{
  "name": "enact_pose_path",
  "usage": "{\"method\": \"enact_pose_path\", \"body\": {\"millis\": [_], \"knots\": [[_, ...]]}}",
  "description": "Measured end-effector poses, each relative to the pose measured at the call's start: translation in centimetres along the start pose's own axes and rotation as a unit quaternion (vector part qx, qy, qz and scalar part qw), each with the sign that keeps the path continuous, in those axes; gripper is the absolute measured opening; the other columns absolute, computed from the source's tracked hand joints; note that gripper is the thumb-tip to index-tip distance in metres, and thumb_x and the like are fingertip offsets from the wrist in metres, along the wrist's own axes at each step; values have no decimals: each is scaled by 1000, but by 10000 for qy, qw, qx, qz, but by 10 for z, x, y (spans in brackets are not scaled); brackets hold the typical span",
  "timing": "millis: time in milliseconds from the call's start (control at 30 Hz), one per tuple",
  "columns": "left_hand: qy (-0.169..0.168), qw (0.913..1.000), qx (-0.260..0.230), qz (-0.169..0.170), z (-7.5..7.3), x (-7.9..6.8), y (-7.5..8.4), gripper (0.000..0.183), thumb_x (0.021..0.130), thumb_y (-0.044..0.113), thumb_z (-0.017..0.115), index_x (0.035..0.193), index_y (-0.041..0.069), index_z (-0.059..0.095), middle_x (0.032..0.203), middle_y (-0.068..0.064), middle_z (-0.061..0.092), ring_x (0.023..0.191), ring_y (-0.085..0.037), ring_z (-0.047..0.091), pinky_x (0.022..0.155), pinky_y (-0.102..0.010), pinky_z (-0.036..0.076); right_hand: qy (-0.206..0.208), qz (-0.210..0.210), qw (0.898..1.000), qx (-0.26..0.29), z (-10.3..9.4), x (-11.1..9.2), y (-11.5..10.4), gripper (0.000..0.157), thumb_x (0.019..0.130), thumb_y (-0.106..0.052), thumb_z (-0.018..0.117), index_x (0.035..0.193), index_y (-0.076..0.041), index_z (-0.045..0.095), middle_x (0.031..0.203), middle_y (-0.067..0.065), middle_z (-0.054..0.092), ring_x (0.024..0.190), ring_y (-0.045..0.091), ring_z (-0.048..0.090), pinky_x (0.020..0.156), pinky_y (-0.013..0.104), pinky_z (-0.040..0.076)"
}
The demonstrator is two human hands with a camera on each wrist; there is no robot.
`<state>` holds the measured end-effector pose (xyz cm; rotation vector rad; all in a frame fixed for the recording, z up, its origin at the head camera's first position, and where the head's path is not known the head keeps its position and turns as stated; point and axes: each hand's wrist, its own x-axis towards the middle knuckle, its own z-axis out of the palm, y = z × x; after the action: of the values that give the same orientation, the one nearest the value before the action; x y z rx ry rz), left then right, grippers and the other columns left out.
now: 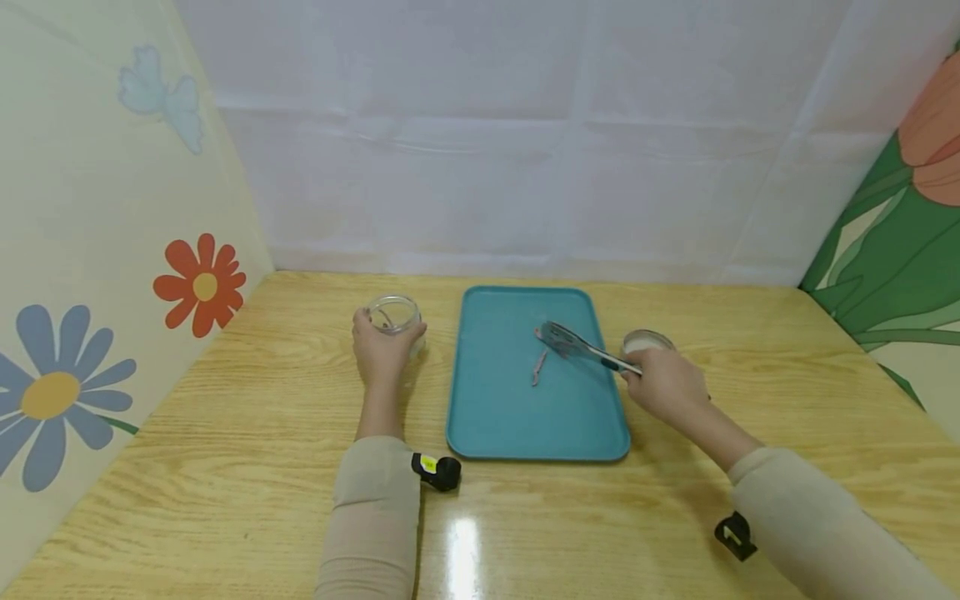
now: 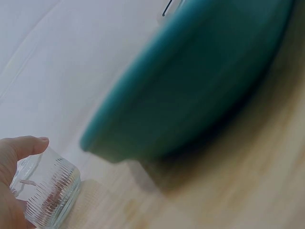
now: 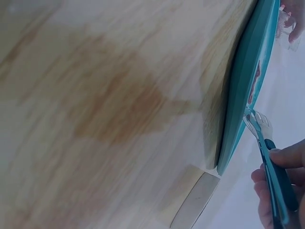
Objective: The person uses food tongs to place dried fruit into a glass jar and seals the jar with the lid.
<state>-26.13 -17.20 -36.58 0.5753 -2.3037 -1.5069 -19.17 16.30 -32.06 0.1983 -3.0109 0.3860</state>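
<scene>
My left hand (image 1: pixel 381 354) holds a clear glass jar (image 1: pixel 395 315) upright on the table, left of the tray; in the left wrist view the ribbed jar (image 2: pixel 59 191) has reddish pieces inside. My right hand (image 1: pixel 667 385) grips metal food tongs (image 1: pixel 592 350) with dark grip parts, reaching in over the tray from the right. Their tips are low over the blue-green tray (image 1: pixel 502 429). A thin reddish strip (image 1: pixel 539 368) lies on the tray beside the tips, and more reddish bits lie near them. Whether the tips pinch a piece cannot be made out.
Right of the tray, partly behind my right hand, stands a round container (image 1: pixel 648 337) with something whitish in it. All this stands on a wood-grain table (image 1: pixel 525 525). A white cloth (image 1: pixel 480 167) hangs behind, and flower-painted panels (image 1: pixel 112 250) flank both sides.
</scene>
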Motion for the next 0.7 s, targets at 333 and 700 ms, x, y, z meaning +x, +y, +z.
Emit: {"method": "enact_pose_path", "body": {"millis": [333,700], "knots": [[-9,10000,-73,38,-1,-2,1,94,64,35,74,135,12,17,132,-14,29,118,-32,29,92,-48,28,-92,30,9999,29,-2,0,3,17,82,-16,57,95,-9,65,69,3,57,48,16,45,36,30,34],[-13,10000,-26,-4,-1,-2,2,94,64,36,74,135,12,18,133,-14,29,118,-32,29,92,-47,28,77,-141,9998,76,-10,5,4,11,83,-17,56,72,-13,55,56,0,45,44,16,39,35,28,29]]}}
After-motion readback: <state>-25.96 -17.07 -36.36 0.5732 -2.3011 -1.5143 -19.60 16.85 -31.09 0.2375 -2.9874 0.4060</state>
